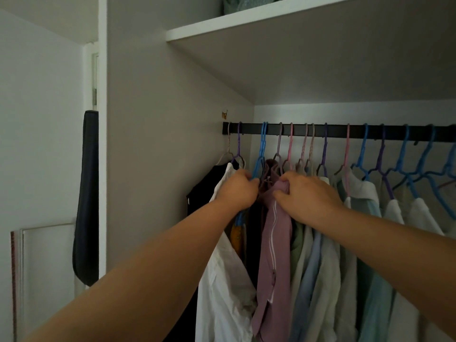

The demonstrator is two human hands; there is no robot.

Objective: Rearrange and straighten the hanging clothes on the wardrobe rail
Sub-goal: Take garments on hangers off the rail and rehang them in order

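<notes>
Left hand (237, 191): I have it curled shut around the lower part of a blue hanger (259, 159), beside the white shirt (222, 280). The fingers (249, 178) wrap inward, so I cannot see exactly how much of the hanger they hold.

Right hand (308, 196): its fingers (286, 180) are pinched closed on the collar of the mauve shirt (274, 255), bunching the cloth at the neck.

Step in hand: I judge I am seating the mauve shirt squarely on its hanger while the left hand steadies the neighbouring one.

How I would do it well: keep the left hand firm so the blue hanger does not swing, and pull the collar up and centre it over the hanger neck rather than dragging it sideways. I would ease the pinch once the shoulders sit level, or the fabric will stay creased.

Clothes beyond: pale green, light blue and cream shirts (318, 267) hang tight against the mauve one. I would slide them right along the rail for room.

Rail (345, 131): the dark bar runs across the back of the wardrobe, hooks crowded at its left end and looser to the right.

Risk: a hard tug could lift a hook off the rail.

Shelf (246, 25): sits above, with folded cloth on top, out of my way.
</notes>
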